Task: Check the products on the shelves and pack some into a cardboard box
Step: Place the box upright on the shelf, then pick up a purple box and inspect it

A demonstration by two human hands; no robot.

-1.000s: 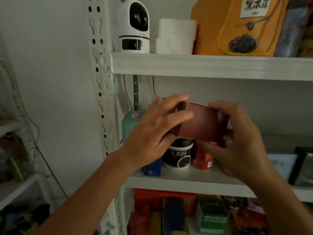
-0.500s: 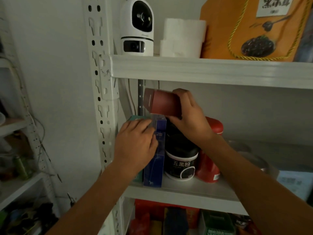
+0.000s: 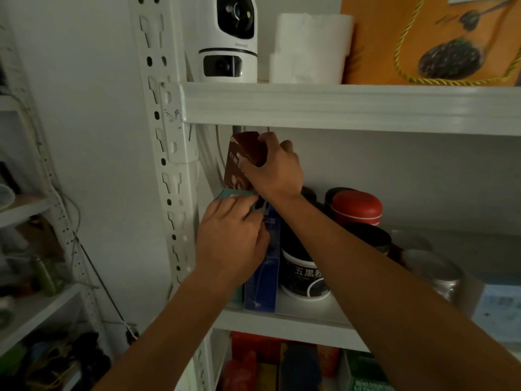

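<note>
My right hand (image 3: 275, 169) grips a dark red box (image 3: 242, 158) by its top end and holds it upright at the left end of the middle shelf (image 3: 282, 317), its lower end behind a teal box (image 3: 229, 194). My left hand (image 3: 231, 238) grips the tops of the teal box and a blue box (image 3: 263, 280) beside it. No cardboard packing box is in view.
A black jar with a white label (image 3: 303, 277), a red-lidded jar (image 3: 356, 206) and metal tins (image 3: 434, 273) stand right of the boxes. On the upper shelf sit a white camera (image 3: 228, 38), a paper roll (image 3: 310, 48) and an orange gift bag (image 3: 434, 38). A second rack (image 3: 36, 204) stands left.
My right hand has turned the dark red box from lying sideways to upright and moved it left and back behind the teal box. My left hand stays on the teal and blue boxes.
</note>
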